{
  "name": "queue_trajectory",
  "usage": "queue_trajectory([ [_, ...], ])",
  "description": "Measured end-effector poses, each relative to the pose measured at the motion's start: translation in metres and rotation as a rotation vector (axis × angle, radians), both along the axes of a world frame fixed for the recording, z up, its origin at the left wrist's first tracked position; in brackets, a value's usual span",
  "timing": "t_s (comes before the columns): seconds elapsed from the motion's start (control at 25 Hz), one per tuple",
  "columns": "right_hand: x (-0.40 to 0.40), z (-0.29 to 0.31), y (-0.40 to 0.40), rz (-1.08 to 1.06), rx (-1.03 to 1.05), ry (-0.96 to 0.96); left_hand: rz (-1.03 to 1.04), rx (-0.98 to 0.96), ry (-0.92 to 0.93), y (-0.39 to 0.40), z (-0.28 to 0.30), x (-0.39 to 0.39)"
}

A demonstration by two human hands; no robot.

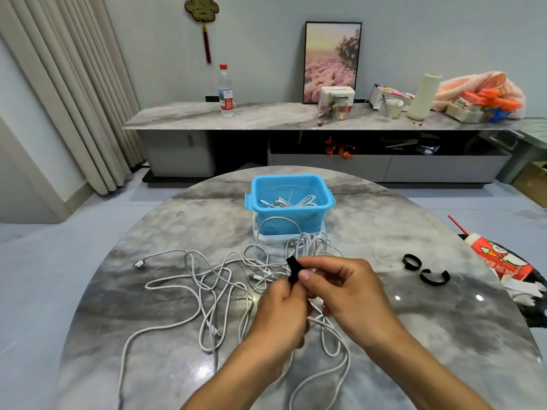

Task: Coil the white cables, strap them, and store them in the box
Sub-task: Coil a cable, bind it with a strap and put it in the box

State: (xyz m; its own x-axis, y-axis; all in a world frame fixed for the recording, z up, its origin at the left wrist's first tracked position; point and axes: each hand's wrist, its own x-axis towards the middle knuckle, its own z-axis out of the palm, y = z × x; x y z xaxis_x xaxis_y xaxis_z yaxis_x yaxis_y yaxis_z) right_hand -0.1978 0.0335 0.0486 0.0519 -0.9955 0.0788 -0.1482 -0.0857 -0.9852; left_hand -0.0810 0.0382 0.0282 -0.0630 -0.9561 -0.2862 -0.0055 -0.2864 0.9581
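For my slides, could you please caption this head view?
Both hands wrap a black strap around white cables before a blue plastic box.

On the marble table [414,335] we log loose white cables [189,294] and a blue box [291,223] (cables inside). Our left hand [281,315] and right hand [346,294] pinch a black strap [294,269]; two spare straps [426,269] lie right.

Readable only in part: dark lettering ending "…sonic" on a white box [337,98] on the far sideboard [266,118]. Bottle label and red packet print illegible.

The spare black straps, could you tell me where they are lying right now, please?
In the head view, two spare black straps lie on the table's right side, beside the red carton.
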Motion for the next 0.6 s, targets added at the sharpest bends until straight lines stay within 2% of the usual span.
queue_trajectory([
  [0.08,0.003,0.001,0.0,-0.007,-0.033,-0.109,0.022,0.195,0.226,-0.003,0.002,0.003],
  [0.12,0.003,0.004,-0.001,0.012,-0.021,-0.251,-0.004,0.22,0.218,-0.002,0.002,0.004],
  [0.16,0.0,0.006,-0.001,0.024,-0.01,-0.369,-0.069,0.176,0.082,0.003,0.002,0.003],
  [0.2,-0.001,0.011,-0.001,0.038,-0.005,-0.44,-0.161,0.052,-0.167,0.009,0.001,0.001],
  [0.24,-0.001,0.012,-0.001,0.029,-0.019,-0.413,-0.248,-0.126,-0.457,0.016,-0.002,-0.002],
  [0.28,-0.001,0.013,0.0,-0.019,-0.059,-0.275,-0.328,-0.326,-0.694,0.023,-0.006,-0.006],
  [0.32,-0.003,0.011,0.0,-0.098,-0.12,-0.026,-0.4,-0.459,-0.851,0.027,-0.007,-0.008],
  [0.4,-0.003,0.008,0.002,-0.199,-0.176,0.457,-0.46,-0.557,-0.993,0.027,-0.008,-0.009],
  [0.48,-0.005,0.012,0.003,-0.148,-0.099,0.601,-0.44,-0.572,-1.015,0.021,-0.01,-0.004],
  [0.6,-0.007,0.016,0.002,-0.104,-0.091,0.652,-0.36,-0.59,-0.935,0.016,-0.007,0.001],
])
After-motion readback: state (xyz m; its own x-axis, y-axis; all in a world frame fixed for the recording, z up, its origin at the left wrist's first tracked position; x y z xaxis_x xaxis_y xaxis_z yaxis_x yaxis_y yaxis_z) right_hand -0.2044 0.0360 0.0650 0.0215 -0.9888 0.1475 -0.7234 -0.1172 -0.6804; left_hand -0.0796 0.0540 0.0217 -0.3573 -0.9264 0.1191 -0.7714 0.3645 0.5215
